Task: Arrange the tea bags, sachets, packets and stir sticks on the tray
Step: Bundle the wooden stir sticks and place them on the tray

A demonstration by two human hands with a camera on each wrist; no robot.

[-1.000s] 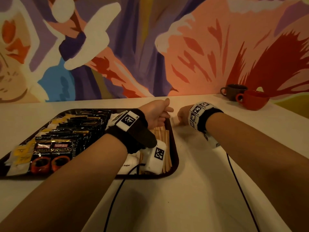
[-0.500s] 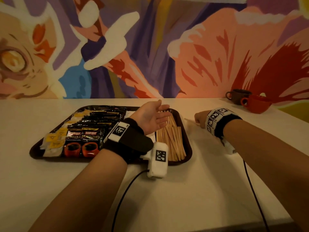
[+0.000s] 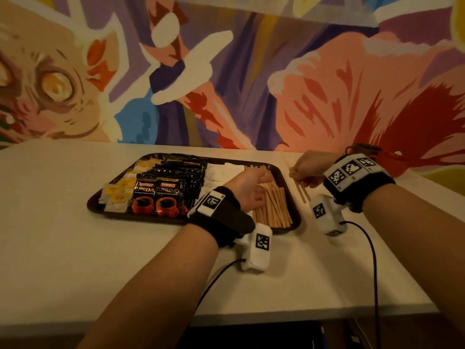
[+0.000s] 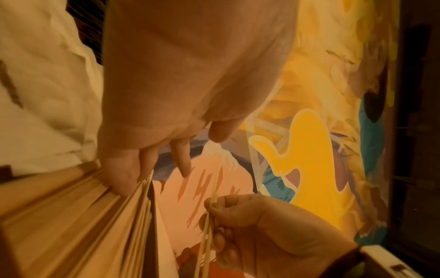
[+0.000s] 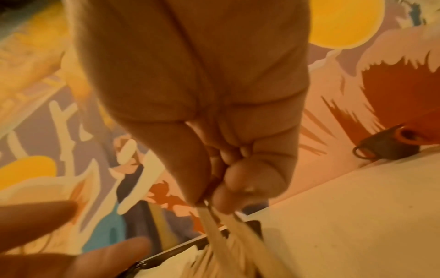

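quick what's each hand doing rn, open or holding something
Left hand: open, fingers straight, resting against the stir sticks on the tray.
Right hand: pinching a few stir sticks beside the tray.
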